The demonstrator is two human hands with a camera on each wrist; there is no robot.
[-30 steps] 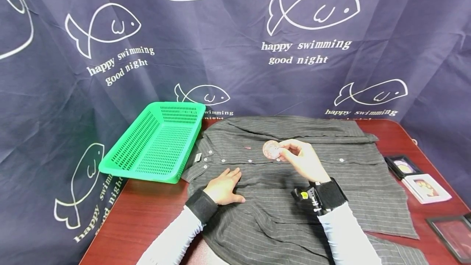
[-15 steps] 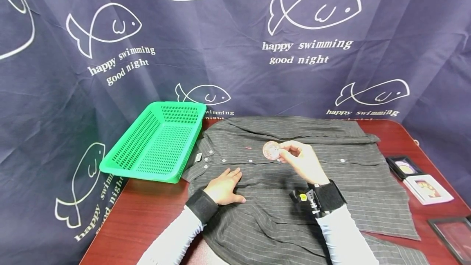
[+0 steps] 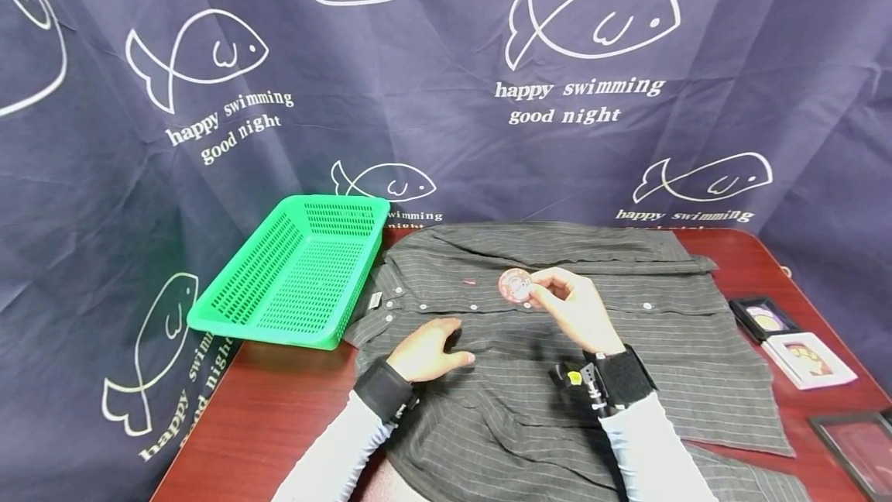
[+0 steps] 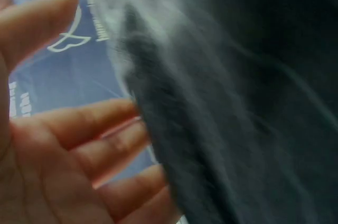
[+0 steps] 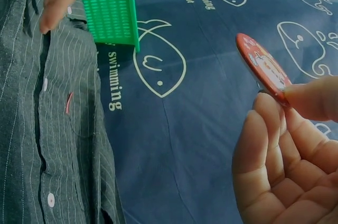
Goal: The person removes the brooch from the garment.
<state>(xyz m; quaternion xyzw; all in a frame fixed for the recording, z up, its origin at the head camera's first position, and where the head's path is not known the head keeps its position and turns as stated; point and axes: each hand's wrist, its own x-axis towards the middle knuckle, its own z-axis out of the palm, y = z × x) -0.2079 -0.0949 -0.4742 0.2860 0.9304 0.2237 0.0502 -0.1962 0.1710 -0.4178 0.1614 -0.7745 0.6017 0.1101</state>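
A dark grey pinstriped shirt (image 3: pixel 683 378) lies spread over the table, its button placket running left to right. My right hand (image 3: pixel 574 307) pinches a round red-and-white button badge (image 3: pixel 514 286) by its edge, above the placket. In the right wrist view the badge (image 5: pixel 262 66) is tilted, its printed face partly showing between thumb and fingers. Left of it, my left hand (image 3: pixel 423 351) hovers close over the shirt with thumb and fingers apart, holding nothing. The left wrist view has these fingers (image 4: pixel 108 121) loosely extended beside the dark cloth. A small red mark (image 3: pixel 469 281) shows on the shirt.
A green plastic basket (image 3: pixel 334 330) stands at the left, next to the collar. On the right are a black case (image 3: pixel 749 322), a white picture box (image 3: pixel 836 366) and a dark-framed item (image 3: pixel 832 440). A printed blue curtain (image 3: pixel 446 99) hangs behind the red-brown table (image 3: pixel 279 393).
My left hand has come up from lying flat on the shirt, its fingers drawing together and turning. The badge in my right hand has tipped slightly, its print showing more; the right hand has hardly moved.
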